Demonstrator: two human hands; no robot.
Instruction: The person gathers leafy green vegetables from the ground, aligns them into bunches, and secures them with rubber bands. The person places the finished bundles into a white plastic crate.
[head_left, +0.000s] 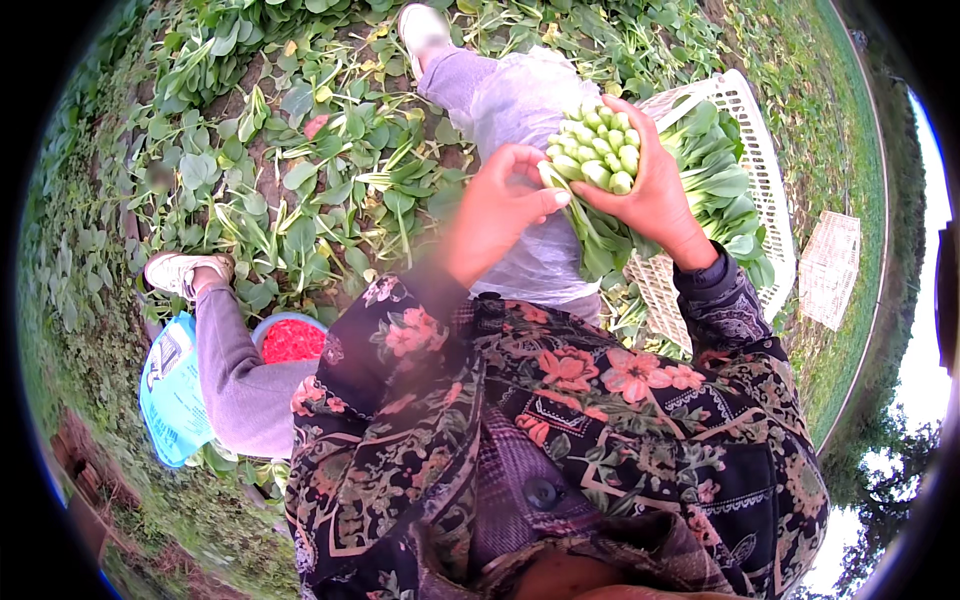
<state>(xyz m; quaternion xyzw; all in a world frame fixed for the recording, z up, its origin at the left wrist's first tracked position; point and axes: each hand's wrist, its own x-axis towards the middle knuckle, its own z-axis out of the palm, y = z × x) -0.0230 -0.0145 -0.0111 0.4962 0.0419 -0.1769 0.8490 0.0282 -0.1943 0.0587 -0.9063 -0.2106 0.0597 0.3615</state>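
Note:
A bunch of bok choy, its pale green stem bases packed together and facing up, is held above my plastic-covered leg. My right hand wraps around its right side, with the thumb along the lower edge. On the left side, my left hand has its thumb against an outer stalk, and its fingertips are partly hidden at the bunch's edge. Green leaves hang down below both hands. Beside my right hand, more bok choy lies in a white plastic crate.
Cut leafy greens cover the soil between my legs. A round container with red contents and a light-blue printed bag are beside my left leg. Another pale crate lies further right. Standing plants grow at the top left.

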